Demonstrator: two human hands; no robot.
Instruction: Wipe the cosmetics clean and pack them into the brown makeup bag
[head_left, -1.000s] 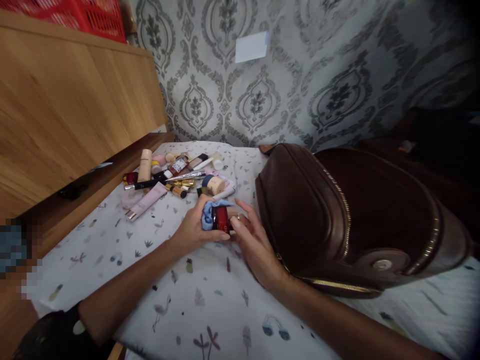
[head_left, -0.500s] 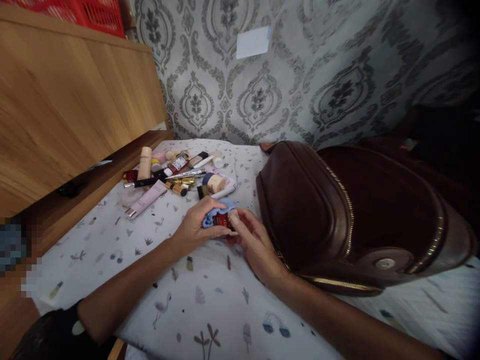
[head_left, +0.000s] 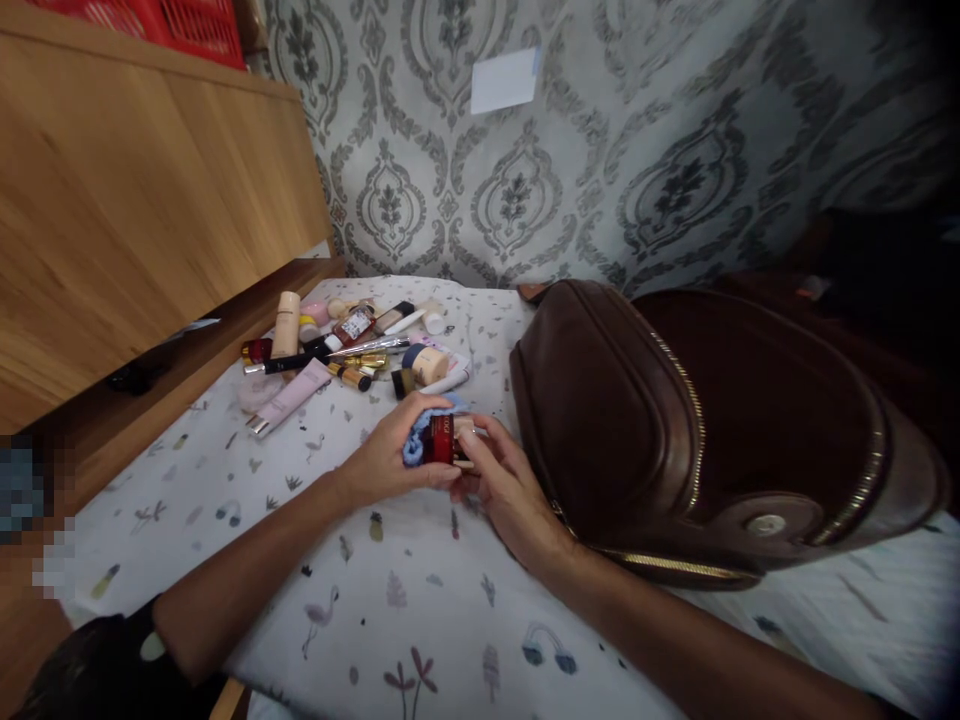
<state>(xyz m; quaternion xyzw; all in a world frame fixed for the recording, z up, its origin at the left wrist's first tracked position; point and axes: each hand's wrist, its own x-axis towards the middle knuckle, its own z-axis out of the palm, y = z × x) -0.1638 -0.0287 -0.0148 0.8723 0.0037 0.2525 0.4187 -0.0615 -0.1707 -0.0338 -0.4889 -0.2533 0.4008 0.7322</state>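
Between my two hands is a small dark red jar (head_left: 441,440) with pale lettering, tipped on its side. My left hand (head_left: 394,450) is closed around it, with a blue cloth (head_left: 412,445) bunched between palm and jar. The fingers of my right hand (head_left: 502,470) pinch the jar's light-coloured end, which they partly cover. Just beyond my hands lies a group of cosmetics: a round jar with a dark blue lid (head_left: 426,364), a pink tube (head_left: 289,398), a beige bottle (head_left: 286,324) standing upright and a silver stick (head_left: 371,346).
A large dark brown leather bag (head_left: 600,400) with gold zips lies close to my right hand. On the left stands a wooden cabinet (head_left: 150,180) with a red basket (head_left: 199,30) on top. A patterned sheet (head_left: 360,600) covers the surface; the papered wall (head_left: 517,190) rises behind.
The red jar has turned a little in my hands, so more of its lettered side shows. Both hands stay in nearly the same place, still gripping it.
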